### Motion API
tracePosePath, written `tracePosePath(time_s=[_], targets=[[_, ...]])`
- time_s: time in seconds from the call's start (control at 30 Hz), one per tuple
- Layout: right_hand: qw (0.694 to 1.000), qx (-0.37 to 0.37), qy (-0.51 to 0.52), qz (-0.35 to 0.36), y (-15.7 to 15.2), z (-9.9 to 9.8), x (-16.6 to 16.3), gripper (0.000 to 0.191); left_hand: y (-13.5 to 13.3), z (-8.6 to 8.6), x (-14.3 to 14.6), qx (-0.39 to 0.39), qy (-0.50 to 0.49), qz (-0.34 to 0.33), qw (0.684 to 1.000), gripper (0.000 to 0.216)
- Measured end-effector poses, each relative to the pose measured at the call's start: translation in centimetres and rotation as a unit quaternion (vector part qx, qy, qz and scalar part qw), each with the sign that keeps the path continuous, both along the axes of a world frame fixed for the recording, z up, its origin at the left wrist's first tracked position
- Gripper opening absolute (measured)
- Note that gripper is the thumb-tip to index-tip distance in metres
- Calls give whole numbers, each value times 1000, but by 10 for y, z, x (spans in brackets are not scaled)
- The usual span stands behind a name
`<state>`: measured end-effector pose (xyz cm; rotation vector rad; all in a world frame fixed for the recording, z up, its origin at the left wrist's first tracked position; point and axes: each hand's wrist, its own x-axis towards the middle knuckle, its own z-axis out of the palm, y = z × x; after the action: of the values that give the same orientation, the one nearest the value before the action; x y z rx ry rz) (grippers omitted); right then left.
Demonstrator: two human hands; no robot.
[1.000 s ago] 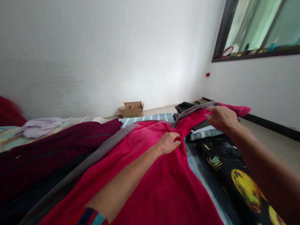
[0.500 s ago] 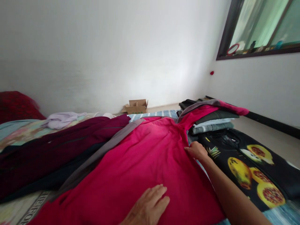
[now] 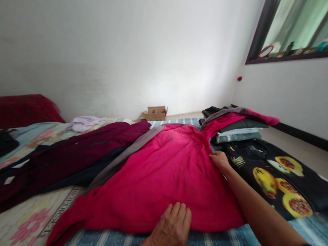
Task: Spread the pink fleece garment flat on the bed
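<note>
I see my left hand [image 3: 172, 223] lying flat and open on the near hem of the pink garment [image 3: 159, 174] spread across the bed [image 3: 33, 218], my right hand [image 3: 219, 160] pinching its right edge beside the folded stack [image 3: 237, 131]

Left hand [image 3: 172, 223] flat, palm down, right hand [image 3: 219, 160] outstretched, fingers curled

Bright pink garment [image 3: 164, 171]: soft matt cloth, fleece-like nap, grey woven trim along edge. Dark maroon jacket [image 3: 84, 147]: smooth matt fabric. Black fruit-print garment [image 3: 279, 171]: smooth cloth, slight sheen. Blue striped bed sheet [image 3: 107, 237]: flat woven cotton look. Small brown box [image 3: 156, 112]: matt cardboard. White wall [image 3: 128, 51]: matt plaster, faintly rough.
</note>
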<state>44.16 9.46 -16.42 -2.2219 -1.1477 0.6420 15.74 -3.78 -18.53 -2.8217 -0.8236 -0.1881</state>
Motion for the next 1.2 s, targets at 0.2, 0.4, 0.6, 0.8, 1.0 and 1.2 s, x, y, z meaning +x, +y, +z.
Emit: tracePosePath(time_s=[0.2, 0.4, 0.6, 0.8, 1.0, 1.2], targets=[[990, -26, -136, 21, -11, 16, 4, 32, 6, 58, 12, -155, 25, 5, 988, 43], [975, -88, -197, 42, -21, 9, 7, 35, 2, 63, 24, -236, 84, -20, 968, 25], [962, -111, -238, 70, -28, 4, 7, 41, 6, 68, 11, -250, 31, -77, 965, 9], [952, -139, -260, 86, -31, -10, 11, 47, 55, 95, -59, -120, -99, 269, 950, 19], [948, -141, -266, 100, -31, -14, 17, 52, 97, 99, -133, -100, 17, 491, 865, 34], [947, -125, -276, 105, -31, -22, 20, 50, 111, 100, -168, -37, -13, 576, 817, 42]])
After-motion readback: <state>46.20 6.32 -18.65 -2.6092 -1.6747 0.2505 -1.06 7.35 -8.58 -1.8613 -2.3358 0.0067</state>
